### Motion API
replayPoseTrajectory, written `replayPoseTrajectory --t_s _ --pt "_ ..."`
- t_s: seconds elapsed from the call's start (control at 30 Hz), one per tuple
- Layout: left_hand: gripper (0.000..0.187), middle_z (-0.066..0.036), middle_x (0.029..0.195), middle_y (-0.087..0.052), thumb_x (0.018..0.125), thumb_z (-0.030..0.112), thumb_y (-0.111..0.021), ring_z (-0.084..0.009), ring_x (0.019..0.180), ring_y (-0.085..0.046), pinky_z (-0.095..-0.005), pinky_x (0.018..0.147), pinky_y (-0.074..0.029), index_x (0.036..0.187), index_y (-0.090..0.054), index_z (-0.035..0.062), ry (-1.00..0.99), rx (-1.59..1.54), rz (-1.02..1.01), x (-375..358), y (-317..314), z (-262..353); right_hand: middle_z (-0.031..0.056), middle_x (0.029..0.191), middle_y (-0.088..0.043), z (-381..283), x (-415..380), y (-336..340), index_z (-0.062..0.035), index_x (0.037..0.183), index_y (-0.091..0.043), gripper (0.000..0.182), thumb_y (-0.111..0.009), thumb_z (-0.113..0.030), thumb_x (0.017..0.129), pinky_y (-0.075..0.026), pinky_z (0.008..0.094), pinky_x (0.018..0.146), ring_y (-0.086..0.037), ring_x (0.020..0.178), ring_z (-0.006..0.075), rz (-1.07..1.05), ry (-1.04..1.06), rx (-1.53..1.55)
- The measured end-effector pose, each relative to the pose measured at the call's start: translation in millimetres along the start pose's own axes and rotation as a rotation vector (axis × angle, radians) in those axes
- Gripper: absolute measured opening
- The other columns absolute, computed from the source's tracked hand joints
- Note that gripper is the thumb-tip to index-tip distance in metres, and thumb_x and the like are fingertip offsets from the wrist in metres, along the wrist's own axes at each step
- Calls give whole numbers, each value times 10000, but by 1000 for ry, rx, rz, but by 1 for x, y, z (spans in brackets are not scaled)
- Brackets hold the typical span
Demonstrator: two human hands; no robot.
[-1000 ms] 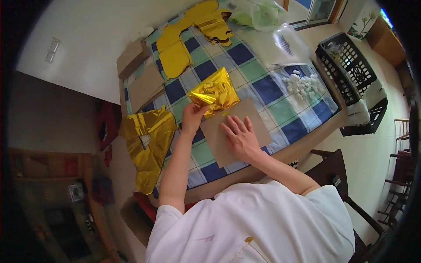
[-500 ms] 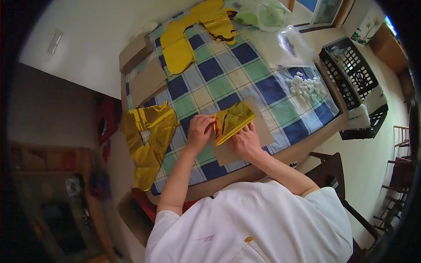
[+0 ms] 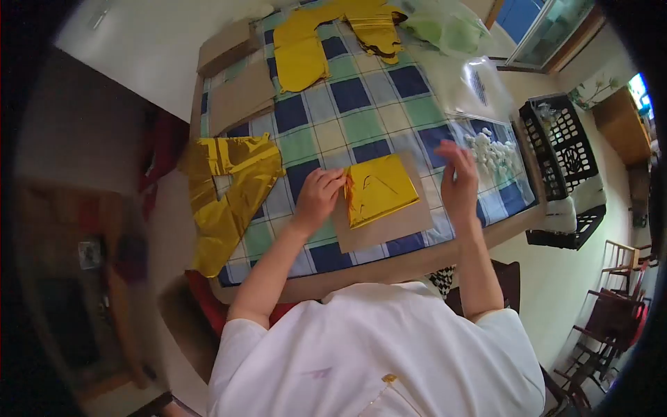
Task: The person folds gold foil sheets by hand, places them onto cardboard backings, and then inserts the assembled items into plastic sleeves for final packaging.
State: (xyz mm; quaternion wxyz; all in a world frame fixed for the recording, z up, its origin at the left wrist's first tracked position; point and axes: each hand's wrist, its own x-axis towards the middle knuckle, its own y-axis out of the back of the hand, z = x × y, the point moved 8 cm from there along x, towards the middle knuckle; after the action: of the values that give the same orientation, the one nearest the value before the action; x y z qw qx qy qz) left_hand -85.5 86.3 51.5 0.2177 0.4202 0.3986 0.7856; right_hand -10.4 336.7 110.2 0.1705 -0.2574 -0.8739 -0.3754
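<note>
Your left hand (image 3: 319, 198): touching the left edge of the folded gold foil (image 3: 382, 191)
Your right hand (image 3: 460, 179): open, near the white pieces (image 3: 492, 153)
Cardboard sheet (image 3: 379, 236): under your folded gold foil, on checked cloth (image 3: 360, 125)

1. Runs as a broad brown-edged platform (image 3: 511, 233), draped in a checked cloth (image 3: 351, 96) of blue, green and cream.
2. Bears a flat cardboard sheet (image 3: 415, 222) close to the near edge.
3. Carries a gold foil shape (image 3: 240, 198) at the left, partly overhanging the edge, and a larger gold foil piece (image 3: 302, 62) farther back.
4. Holds a flat cardboard piece (image 3: 243, 99) and a raised cardboard piece (image 3: 226, 47) at the far left.
5. Supports clear plastic (image 3: 462, 90) at the right, with small white lumps (image 3: 492, 154) nearer.
</note>
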Motion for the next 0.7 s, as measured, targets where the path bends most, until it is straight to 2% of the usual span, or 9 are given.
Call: replayPoseTrajectory --t_s 0.1,0.13,0.17,0.27,0.37,0.47,0.57,0.7 --pt "315 -62 1102 -595 715 -16 -652 -261 1026 -547 -396 943 -426 1018 -608 56 -15 21 4 0 -2 -1 147 1185 -571 -45 39 -23 -58 1060 -627 303 -507 41 799 -401 435 966 -523 1102 335 -187 111 -13" --pt "309 -64 1103 -595 716 -15 -650 -262 1022 -549 -395 944 -426 1014 -608 54 -23 35 9 -1 -2 0 149 1218 -553 -52 40 -48 -63 1100 -609 287 -526 -31 827 -368 453 1002 -504 1142 326 -295 206 -105" --pt "302 -66 1104 -596 717 -15 -648 -263 1019 -551 -394 946 -426 1009 -609 52 -27 49 13 -2 -2 1 151 1250 -536 -53 33 -76 -67 1141 -591 291 -545 -104 856 -335 471 1039 -485 1183 317 -405 300 -197" --pt "330 -54 1099 -621 736 3 -657 -271 1041 -574 -396 957 -442 1052 -598 78 15 18 11 -3 -3 -5 143 1341 -475 -41 -3 -137 -85 1259 -522 397 -534 -237 893 -262 500 1087 -410 1276 307 -670 322 -406" --pt "337 -62 1074 -625 787 38 -642 -262 1033 -581 -415 954 -443 1108 -562 99 87 2 76 -6 -1 -6 135 1407 -417 -41 -30 -138 -112 1340 -465 475 -520 -307 910 -246 499 1096 -343 1334 298 -623 305 -376" --pt "319 -79 1055 -588 804 71 -633 -259 1010 -560 -437 967 -398 1107 -533 79 94 -14 53 -8 -4 -9 137 1429 -395 -34 -46 -135 -131 1382 -423 517 -515 -319 910 -224 496 1107 -313 1355 308 -588 420 -384" --pt "332 -66 1025 -603 805 101 -652 -264 996 -577 -452 949 -412 1120 -546 119 100 -21 120 -6 1 -11 136 1440 -381 -38 -44 -126 -141 1394 -410 524 -508 -322 912 -218 492 1109 -300 1363 305 -601 399 -351" --pt "306 -59 942 -577 766 155 -700 -274 924 -566 -446 867 -407 1036 -561 119 317 61 130 -10 5 -34 133 1453 -362 -40 -43 -127 -144 1398 -405 523 -506 -312 913 -219 485 1108 -301 1362 306 -620 402 -352"
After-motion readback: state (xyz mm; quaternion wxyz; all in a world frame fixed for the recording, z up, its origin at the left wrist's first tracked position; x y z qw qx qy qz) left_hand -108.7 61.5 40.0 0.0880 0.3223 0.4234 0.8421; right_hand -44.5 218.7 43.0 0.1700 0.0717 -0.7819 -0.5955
